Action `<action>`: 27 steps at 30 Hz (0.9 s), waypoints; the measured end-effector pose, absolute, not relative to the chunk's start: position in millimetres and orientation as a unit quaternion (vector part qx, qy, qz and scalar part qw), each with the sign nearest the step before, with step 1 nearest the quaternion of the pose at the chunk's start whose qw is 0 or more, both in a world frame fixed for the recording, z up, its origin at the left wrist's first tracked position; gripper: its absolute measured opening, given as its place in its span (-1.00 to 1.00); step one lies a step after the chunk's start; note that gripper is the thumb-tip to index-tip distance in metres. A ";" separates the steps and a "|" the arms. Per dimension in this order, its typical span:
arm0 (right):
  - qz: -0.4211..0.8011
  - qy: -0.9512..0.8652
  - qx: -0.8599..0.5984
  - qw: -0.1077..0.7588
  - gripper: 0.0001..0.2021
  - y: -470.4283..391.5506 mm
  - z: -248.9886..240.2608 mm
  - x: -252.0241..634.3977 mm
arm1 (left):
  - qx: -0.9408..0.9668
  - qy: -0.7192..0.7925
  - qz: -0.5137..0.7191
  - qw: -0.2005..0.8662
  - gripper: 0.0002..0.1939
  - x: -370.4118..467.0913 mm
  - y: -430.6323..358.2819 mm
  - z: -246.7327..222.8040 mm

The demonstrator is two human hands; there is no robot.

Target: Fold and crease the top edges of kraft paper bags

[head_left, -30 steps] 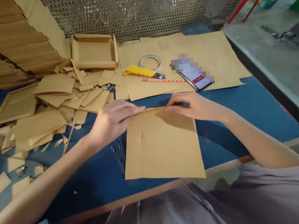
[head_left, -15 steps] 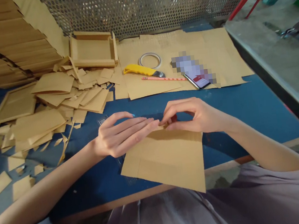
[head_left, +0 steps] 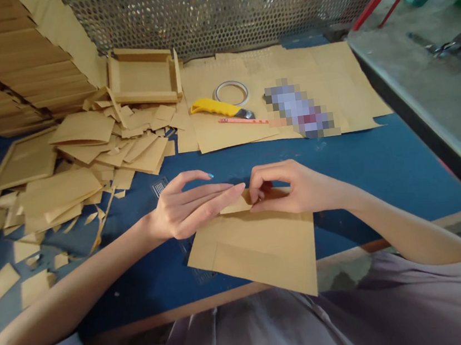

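A tan cardboard sheet (head_left: 261, 250) lies on the blue tabletop in front of me, its near corner sticking out past the table's edge. Along its far side a narrow flap (head_left: 235, 205) is folded up toward me. My left hand (head_left: 190, 208) stretches over the left part of that flap, fingers straight and the thumb held apart, fingertips at the fold. At the flap's right end my right hand (head_left: 285, 187) pinches the cardboard between thumb and curled fingers. Part of the fold is hidden behind the left fingers.
Cardboard offcuts (head_left: 62, 190) are heaped at the left, below a tall cardboard stack (head_left: 10, 59). At the back are a shallow cardboard box (head_left: 143, 77), a yellow utility knife (head_left: 216, 107), a tape roll (head_left: 230, 83), a pink pencil (head_left: 245, 120) and a blurred phone (head_left: 295, 105).
My right hand has come slightly nearer to me, and the folded flap shows more between the hands. The left hand has shifted slightly right; the sheet stays nearly in place.
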State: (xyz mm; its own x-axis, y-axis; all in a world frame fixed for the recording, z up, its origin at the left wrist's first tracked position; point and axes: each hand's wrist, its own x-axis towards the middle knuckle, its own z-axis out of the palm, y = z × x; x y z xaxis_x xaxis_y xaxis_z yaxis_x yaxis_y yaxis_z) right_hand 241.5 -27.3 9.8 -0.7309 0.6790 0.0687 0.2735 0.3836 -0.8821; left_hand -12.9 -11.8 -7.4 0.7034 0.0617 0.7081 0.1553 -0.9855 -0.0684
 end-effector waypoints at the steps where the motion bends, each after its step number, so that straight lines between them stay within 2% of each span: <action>1: 0.464 -0.805 -0.300 0.217 -0.89 -27.2 9.2 241.3 | -0.924 -0.062 -0.375 0.049 -0.73 -10.6 -11.3 -7.0; 10: 0.397 -0.808 -0.350 0.259 -0.87 -20.1 6.5 240.9 | -0.898 -0.190 -0.384 -0.097 -0.88 -3.5 -10.7 -10.6; 18: 0.307 -0.810 -0.440 0.235 -0.81 -6.9 3.7 259.6 | -0.752 -0.460 -0.402 -0.247 -0.89 -6.5 -4.5 1.8; 27: 0.425 -0.687 -0.490 0.328 -0.77 14.5 -10.4 274.7 | -0.656 -0.526 -0.357 -0.407 -0.82 -22.7 21.8 0.0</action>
